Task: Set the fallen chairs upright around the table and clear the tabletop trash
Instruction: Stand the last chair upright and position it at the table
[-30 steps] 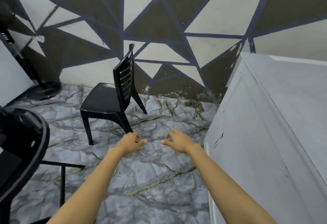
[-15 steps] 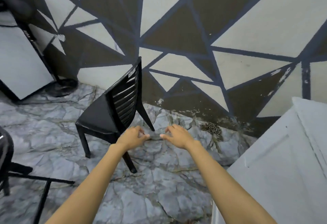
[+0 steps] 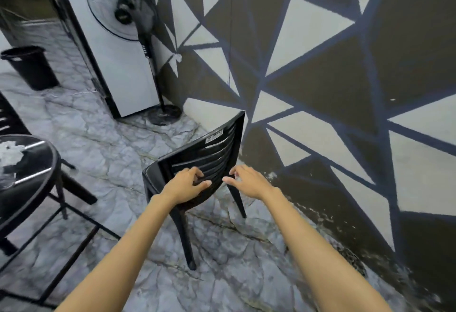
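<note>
A wall painted in dark brown and cream triangles with navy lines (image 3: 320, 65) fills the right and upper part of the view. Below it lies a grey marble-patterned floor (image 3: 123, 144). A tall white panel with a black edge (image 3: 118, 60) stands against the far left of the wall.

At the left edge is a round black glossy table on thin metal legs (image 3: 53, 163), only partly in view. White crumpled trash (image 3: 11, 153) lies on its top.

A black plastic chair with a slatted back (image 3: 217, 149) stands upright on its legs in the middle, close to the wall and apart from the table, its back turned to the camera. A white sticker (image 3: 214, 136) sits on the top slat.

A black pedestal fan (image 3: 123, 8) stands in front of the white panel. A black plastic waste bin (image 3: 29, 67) stands on the floor at the far left.

Both bare arms reach forward. The left hand (image 3: 187, 183) is in front of the chair's back, fingers loosely spread and holding nothing; whether it touches the slats cannot be told. The right hand (image 3: 246, 181) hangs just beside the back's right edge, fingers relaxed and spread, holding nothing.
</note>
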